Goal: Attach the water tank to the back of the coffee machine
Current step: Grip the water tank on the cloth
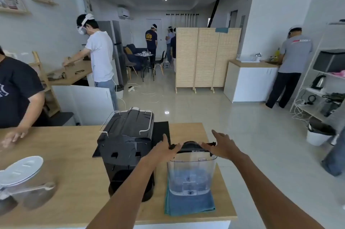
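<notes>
A clear plastic water tank (191,174) with a black lid (191,146) stands upright on a blue cloth (188,204) at the right of the wooden counter. My left hand (165,147) grips the lid's left end. My right hand (222,145) rests on the lid's right end, fingers spread over it. The black coffee machine (127,146) stands just left of the tank, a wire rail on its top. My left forearm crosses in front of the machine's lower right side.
A black mat (161,131) lies behind the tank. A white-lidded clear jug (20,178) lies at the counter's left. Another person's hand (12,138) rests on the counter's far left. The counter's right edge (226,182) is close to the tank.
</notes>
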Tool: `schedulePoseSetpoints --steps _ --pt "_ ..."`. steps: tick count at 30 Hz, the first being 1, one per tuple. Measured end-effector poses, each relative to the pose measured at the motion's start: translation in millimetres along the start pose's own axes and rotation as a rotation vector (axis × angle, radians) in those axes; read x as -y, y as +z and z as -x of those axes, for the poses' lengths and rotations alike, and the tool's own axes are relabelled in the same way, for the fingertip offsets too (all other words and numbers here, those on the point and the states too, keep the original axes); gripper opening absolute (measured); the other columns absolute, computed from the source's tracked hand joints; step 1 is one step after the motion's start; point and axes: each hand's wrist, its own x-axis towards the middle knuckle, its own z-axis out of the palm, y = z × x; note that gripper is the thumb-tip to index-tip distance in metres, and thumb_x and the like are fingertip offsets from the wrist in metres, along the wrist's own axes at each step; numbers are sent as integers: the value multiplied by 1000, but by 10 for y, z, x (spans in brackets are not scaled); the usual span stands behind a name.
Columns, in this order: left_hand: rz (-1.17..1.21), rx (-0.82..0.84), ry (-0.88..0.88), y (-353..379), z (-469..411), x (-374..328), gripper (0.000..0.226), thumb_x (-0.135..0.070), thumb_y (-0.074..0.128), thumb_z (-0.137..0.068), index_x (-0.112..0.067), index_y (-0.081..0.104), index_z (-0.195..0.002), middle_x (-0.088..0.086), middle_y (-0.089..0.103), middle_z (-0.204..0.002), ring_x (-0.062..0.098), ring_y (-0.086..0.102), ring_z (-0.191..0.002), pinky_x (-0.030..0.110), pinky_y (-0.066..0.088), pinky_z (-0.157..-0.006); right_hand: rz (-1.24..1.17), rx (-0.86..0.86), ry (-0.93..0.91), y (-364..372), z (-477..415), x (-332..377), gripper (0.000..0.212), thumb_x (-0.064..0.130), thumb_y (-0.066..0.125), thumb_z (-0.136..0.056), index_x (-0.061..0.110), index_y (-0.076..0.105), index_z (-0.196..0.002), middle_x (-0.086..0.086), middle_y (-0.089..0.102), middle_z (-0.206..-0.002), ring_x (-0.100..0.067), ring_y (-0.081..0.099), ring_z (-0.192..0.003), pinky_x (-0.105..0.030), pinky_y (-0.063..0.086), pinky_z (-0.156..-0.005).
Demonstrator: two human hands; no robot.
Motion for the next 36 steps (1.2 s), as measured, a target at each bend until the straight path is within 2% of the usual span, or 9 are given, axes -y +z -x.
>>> schedulePoseSetpoints --steps 3,6,10,13,16,20,26,29,36 --pt "64 -13 -63 54 -40 0 110 -74 41 -91 -8 -17 -158 12 58 -144 25 50 -136 35 38 -110 -41 29 3 16 -23 -48 112 85 50 -75 18 17 -159 -11 27 -164 -35 22 -151 -54 21 -120" --pt "173 -66 -123 106 -112 -19 109 -69 46 -93 -5 -12 -159 14 43 -157 28 37 -146 37 32 -115 -137 93 23 -35 12 -35 117 83 55 -73 12 20 -158 -13 34 -160 -34 32 -147 -46 31 -116" --pt "280 -138 -149 216 -243 4 124 -87 56 -71 -6 23 -158 10 45 -155 29 45 -138 38 37 -114 -247 208 19 -153 49 -25 82 55 61 -91 8 34 -152 -10 50 -149 -29 42 -140 -28 32 -96" --pt "299 -194 -151 273 -390 174 135 -102 54 -43 -6 53 -139 9 65 -130 26 61 -117 40 50 -102 -314 260 39 -76 -41 -104 63 63 63 -85 25 55 -135 -4 58 -135 -27 48 -135 -26 32 -92" --pt "345 -173 -151 261 -324 162 109 -90 64 -58 -7 62 -129 5 71 -115 18 65 -104 28 51 -80 -360 309 -10 47 -117 -176 55 80 60 -74 42 71 -112 7 69 -114 -21 60 -119 -31 43 -96" --pt "402 -181 -128 269 -287 142 50 -60 72 -82 -15 71 -104 -1 71 -94 12 64 -88 23 44 -68 -432 300 -31 170 -158 -274 79 91 60 -59 41 66 -120 8 70 -119 -16 62 -112 -39 48 -104" --pt "496 -302 -87 287 -289 207 72 -64 81 -68 -31 62 -130 -5 69 -121 17 65 -113 36 54 -98 -542 175 -73 213 -86 -298 78 80 71 -61 45 53 -129 13 67 -120 -11 67 -103 -32 54 -92" --pt "586 -373 -11 318 -260 198 53 -36 85 -79 -32 64 -127 -1 74 -114 17 70 -108 28 55 -91 -599 131 -118 204 -56 -304 68 72 74 -65 53 51 -127 20 66 -120 -9 65 -107 -39 54 -98" --pt "550 -557 82 384 -190 237 53 -34 88 -76 -30 72 -126 -9 82 -96 6 76 -93 40 61 -90 -663 96 -123 233 -45 -271 95 64 79 -70 47 31 -150 17 55 -141 -14 53 -130 -41 42 -112"
